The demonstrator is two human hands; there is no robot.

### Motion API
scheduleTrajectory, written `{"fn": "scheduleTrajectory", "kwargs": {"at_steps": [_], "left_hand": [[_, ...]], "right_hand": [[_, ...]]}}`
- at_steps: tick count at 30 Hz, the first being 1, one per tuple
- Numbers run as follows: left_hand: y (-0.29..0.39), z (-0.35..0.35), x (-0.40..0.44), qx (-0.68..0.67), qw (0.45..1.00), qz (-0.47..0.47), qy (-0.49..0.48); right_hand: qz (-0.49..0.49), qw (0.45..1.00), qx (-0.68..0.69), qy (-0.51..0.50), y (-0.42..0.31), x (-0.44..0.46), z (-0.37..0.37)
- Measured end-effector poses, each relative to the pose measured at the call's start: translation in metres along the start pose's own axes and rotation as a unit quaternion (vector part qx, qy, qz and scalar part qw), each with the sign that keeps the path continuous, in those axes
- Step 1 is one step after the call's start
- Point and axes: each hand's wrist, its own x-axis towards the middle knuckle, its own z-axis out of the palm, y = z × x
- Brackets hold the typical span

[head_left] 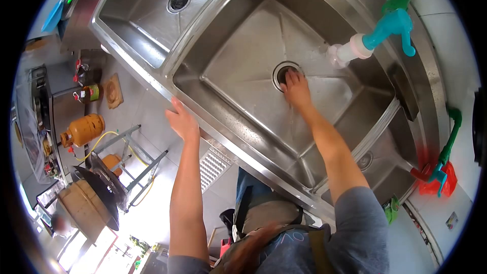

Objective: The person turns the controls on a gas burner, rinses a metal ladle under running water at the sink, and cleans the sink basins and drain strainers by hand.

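My right hand (297, 90) reaches down into the drain (279, 82) of the middle sink basin (243, 56). Its fingers are bent over the drain opening and the tips are hidden inside, so what they hold, if anything, cannot be made out. At the sink's front rim (203, 128), my left hand (183, 122) rests against the steel edge, fingers apart and nothing in it. The basin's steel is wet, with droplets along its near wall. Above its far right side, a teal tap (390, 28) carries a white nozzle (350, 50).
Left is another basin (147, 15) with its own drain; right is a third basin (388, 157) below a green tap (449, 139). A red bag (440, 181) hangs there. An orange gas cylinder (83, 129), a metal stand (133, 165) and bottles (87, 93) stand on the floor behind.
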Motion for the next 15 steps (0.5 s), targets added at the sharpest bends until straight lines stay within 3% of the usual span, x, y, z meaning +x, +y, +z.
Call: {"fn": "scheduleTrajectory", "kwargs": {"at_steps": [3,6,15], "left_hand": [[0.0,0.001,0.002,0.003,1.0,0.003,0.011],[-0.002,0.002,0.002,0.004,1.0,0.004,0.005],[-0.008,0.005,0.003,-0.014,1.0,-0.001,0.004]], "right_hand": [[-0.032,0.999,0.006,-0.002,-0.01,-0.017,-0.021],[-0.048,0.997,0.002,-0.068,-0.006,-0.031,-0.013],[0.041,0.996,-0.003,-0.082,-0.018,-0.018,0.018]]}}
